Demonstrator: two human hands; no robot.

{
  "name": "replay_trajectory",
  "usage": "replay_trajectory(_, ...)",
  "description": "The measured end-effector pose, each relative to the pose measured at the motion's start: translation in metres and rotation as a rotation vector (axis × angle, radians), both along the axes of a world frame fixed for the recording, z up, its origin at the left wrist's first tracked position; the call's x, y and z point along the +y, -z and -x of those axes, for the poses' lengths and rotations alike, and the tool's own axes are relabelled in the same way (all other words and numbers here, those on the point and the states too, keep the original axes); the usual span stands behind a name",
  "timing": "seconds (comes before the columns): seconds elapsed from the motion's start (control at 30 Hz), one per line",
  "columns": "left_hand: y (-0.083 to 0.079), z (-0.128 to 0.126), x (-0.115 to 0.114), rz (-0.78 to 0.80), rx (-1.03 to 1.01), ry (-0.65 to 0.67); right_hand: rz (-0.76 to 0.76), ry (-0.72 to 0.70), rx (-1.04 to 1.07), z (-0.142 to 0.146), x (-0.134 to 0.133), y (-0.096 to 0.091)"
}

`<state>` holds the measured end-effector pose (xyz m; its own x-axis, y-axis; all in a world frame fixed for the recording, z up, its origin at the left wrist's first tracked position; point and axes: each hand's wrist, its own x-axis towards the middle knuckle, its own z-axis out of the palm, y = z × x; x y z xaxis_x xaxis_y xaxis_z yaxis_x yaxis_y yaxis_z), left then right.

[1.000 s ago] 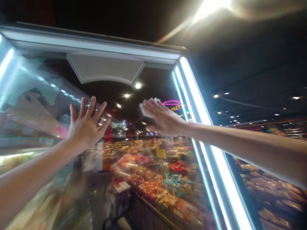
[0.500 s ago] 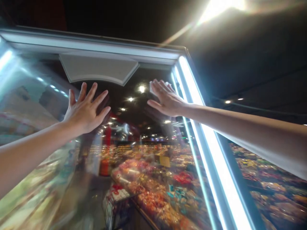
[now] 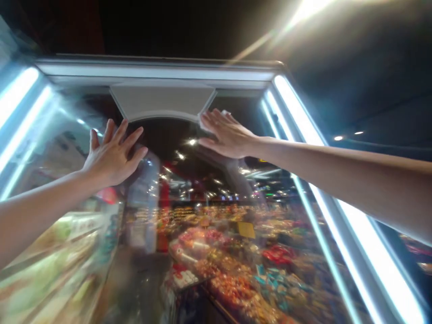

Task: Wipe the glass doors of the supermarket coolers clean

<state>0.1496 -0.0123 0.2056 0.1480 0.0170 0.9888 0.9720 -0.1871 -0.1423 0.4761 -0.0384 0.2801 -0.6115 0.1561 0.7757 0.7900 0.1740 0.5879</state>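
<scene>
A large shiny pane fills the middle of the view, set in a frame with a pale top bar. My left hand is raised before its left part, fingers spread and holding nothing. My right hand is held up before the right part, fingers stretched and thumb apart. A small whitish patch shows at its fingertips; whether that is a reflection or a thing under the fingers, I cannot make out. Between both hands, at the top, hangs a light grey panel with a curved lower edge. Whether either palm touches the pane is hidden.
Bright light strips run down the right side, with more strips on the left. In or through the pane appear heaps of colourful packaged goods and blurred shelves. A ceiling lamp glares above.
The view has turned left, so the frame and light strips sit farther right. Both hands have shifted slightly left in the picture, the right one now beside the grey panel's corner.
</scene>
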Motion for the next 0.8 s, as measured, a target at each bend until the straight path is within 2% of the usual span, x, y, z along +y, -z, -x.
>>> replay_trajectory(0.07,0.003,0.019,0.002,0.018,0.003,-0.006,-0.035,-0.021,0.150,0.017,0.005,-0.003)
replay_trajectory(0.1,0.005,0.029,0.003,0.034,0.003,-0.005,-0.040,-0.046,0.140,0.029,0.008,0.001)
replay_trajectory(0.2,0.011,0.059,0.006,0.075,0.000,0.008,0.003,-0.131,-0.171,0.074,0.019,0.023)
replay_trajectory(0.27,0.016,0.079,0.009,0.084,-0.004,0.020,0.034,-0.150,-0.315,0.107,0.023,0.030)
replay_trajectory(0.33,0.020,0.099,0.012,0.090,-0.025,0.042,0.043,-0.116,-0.220,0.137,0.024,0.024)
replay_trajectory(0.4,0.024,0.116,0.015,0.094,-0.067,0.064,0.027,-0.061,-0.006,0.166,0.025,0.014)
replay_trajectory(0.47,0.028,0.129,0.018,0.090,-0.093,0.072,0.020,-0.046,0.035,0.196,0.028,0.013)
replay_trajectory(0.6,0.032,0.135,0.021,0.067,-0.099,0.080,0.051,-0.114,-0.328,0.252,0.037,0.026)
replay_trajectory(0.63,0.033,0.133,0.022,0.055,-0.110,0.085,0.048,-0.108,-0.307,0.263,0.038,0.024)
replay_trajectory(0.73,0.035,0.129,0.022,0.027,-0.146,0.108,0.013,-0.050,-0.028,0.284,0.038,0.012)
replay_trajectory(0.8,0.040,0.129,0.023,0.029,-0.153,0.115,0.014,-0.038,-0.019,0.288,0.037,0.009)
